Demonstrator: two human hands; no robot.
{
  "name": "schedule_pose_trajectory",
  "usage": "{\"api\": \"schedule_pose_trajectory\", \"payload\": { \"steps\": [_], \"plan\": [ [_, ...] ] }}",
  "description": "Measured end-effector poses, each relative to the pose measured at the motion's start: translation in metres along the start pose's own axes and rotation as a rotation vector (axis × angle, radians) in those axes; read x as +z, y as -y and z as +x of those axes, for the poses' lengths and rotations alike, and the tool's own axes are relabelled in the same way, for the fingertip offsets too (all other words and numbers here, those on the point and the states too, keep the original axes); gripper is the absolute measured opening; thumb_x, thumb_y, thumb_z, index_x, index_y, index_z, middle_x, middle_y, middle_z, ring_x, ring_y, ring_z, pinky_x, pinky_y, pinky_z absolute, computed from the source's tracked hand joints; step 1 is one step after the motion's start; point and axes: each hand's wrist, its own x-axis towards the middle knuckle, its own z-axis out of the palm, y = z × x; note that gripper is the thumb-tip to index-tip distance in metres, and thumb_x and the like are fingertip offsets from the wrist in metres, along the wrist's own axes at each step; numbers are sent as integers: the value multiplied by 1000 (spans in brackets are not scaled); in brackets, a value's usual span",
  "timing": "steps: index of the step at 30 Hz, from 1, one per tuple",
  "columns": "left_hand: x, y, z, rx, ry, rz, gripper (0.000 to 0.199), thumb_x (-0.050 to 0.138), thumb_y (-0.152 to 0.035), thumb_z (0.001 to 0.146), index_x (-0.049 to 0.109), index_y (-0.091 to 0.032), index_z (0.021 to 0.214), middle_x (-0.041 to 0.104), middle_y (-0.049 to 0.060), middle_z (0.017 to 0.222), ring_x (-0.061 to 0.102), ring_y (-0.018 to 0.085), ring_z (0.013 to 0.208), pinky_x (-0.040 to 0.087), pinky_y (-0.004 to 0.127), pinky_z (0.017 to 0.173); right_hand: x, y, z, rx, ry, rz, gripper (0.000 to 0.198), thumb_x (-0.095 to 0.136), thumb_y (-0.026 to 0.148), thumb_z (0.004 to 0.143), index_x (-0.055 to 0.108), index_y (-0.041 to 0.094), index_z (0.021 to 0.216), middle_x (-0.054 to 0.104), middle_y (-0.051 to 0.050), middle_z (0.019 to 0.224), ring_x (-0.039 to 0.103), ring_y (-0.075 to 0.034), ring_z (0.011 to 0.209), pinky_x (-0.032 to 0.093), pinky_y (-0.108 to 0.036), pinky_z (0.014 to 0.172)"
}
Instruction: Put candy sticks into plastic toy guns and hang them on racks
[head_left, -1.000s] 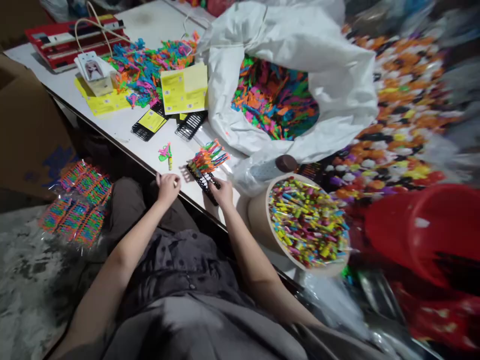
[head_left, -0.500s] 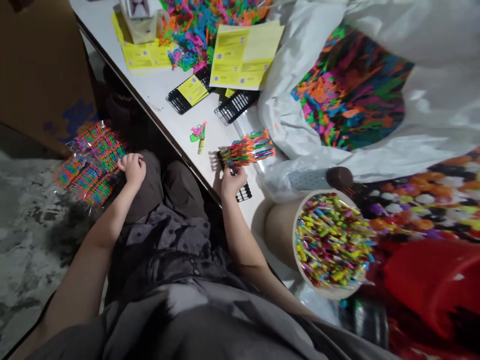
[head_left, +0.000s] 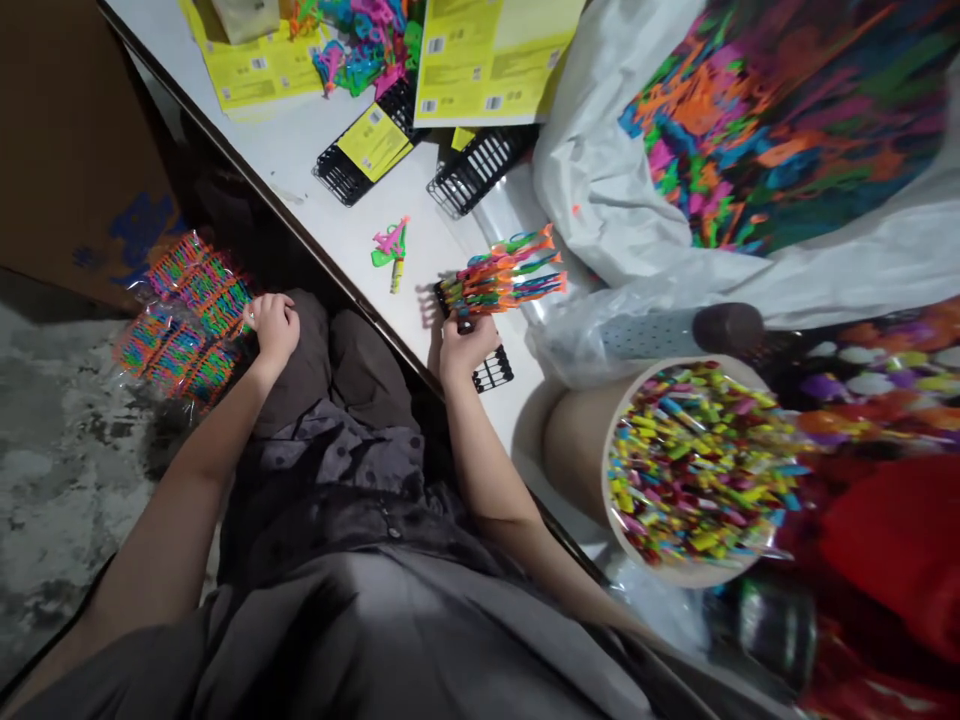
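My left hand (head_left: 274, 330) is closed at the edge of clear plastic packs (head_left: 187, 315) filled with rows of small orange, green and blue pieces, held beside my knee over the floor. On the table edge, my right hand (head_left: 469, 350) grips a black slotted plastic rack (head_left: 495, 370). Colourful plastic figures (head_left: 510, 275), orange, green, blue and pink, lie in a bunch along the rack's far end and stick out past it. A loose pink and green figure (head_left: 391, 240) lies on the table to the left, with a small yellow tube (head_left: 397, 277) touching it.
Two more black racks (head_left: 480, 170) and printed yellow sheets (head_left: 491, 60) lie farther back. A white sack (head_left: 577, 170) of colourful figures stands at the right, near a beige bucket (head_left: 577, 450) of small wrapped tubes. A red container (head_left: 900, 540) and a cardboard box (head_left: 75, 130) flank the scene.
The view has shifted closer to the table, so the sack and bucket appear larger and farther right. Both hands keep their grips, with little visible movement.
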Motion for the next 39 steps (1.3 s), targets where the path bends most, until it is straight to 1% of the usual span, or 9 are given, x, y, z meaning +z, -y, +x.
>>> {"api": "schedule_pose_trajectory", "payload": {
  "steps": [4,12,21,24,26,29,32,35,39],
  "plan": [
    [2,-8,3,13,45,7,16,41,-17,82,57,-20,87,57,8,101,44,26,112,14,47,110,1,3,1,0,8,-1,18,54,34,79,51,16,74,61,-5,77,55,-21,78,36,-39,86],
    [-4,-5,-4,6,28,14,18,42,-19,83,58,-20,90,58,8,103,45,26,112,16,46,110,-1,5,1,-4,18,80,23,48,38,85,52,17,78,57,-4,72,52,-19,72,37,-37,86],
    [-11,-11,-4,7,-27,53,19,43,-18,81,59,-18,90,58,11,106,43,28,118,15,50,111,-1,15,-1,8,78,113,16,53,26,81,59,14,88,65,-9,91,54,-19,80,39,-32,83],
    [-17,-13,-10,20,-39,49,25,44,-18,80,59,-18,100,57,12,111,43,30,118,19,51,109,-6,19,-4,-1,113,150,18,51,23,83,61,12,92,65,-10,95,55,-20,84,39,-33,86],
    [-22,-10,-15,-16,-55,16,32,44,-18,81,56,-15,111,53,15,120,43,31,118,27,49,105,-16,17,-13,-51,129,209,23,50,21,83,61,10,100,65,-12,102,56,-19,87,40,-32,89],
    [-29,-4,-18,-188,-64,-19,37,46,-23,84,51,-9,118,48,22,125,45,35,120,35,46,101,-38,4,-40,-191,138,297,33,49,17,81,59,10,112,62,-13,115,57,-17,87,40,-31,93],
    [-36,0,-17,-362,-17,-29,40,45,-35,89,50,-8,118,49,24,124,50,37,117,40,46,96,-66,-19,-71,-273,198,306,30,47,16,80,62,10,106,63,-14,115,59,-16,85,43,-30,91],
    [-44,1,-17,-374,62,-21,39,39,-40,93,47,-12,119,52,23,124,56,36,112,44,46,89,-98,-43,-89,-219,201,282,27,45,16,79,65,11,96,66,-13,108,60,-18,85,46,-31,86],
    [-55,3,-20,-295,121,-2,26,33,-30,96,47,-14,110,61,21,111,60,32,107,44,43,85,-152,-68,-90,-213,52,278,27,43,20,81,67,13,93,68,-10,98,61,-18,84,47,-33,86]
  ]
}}
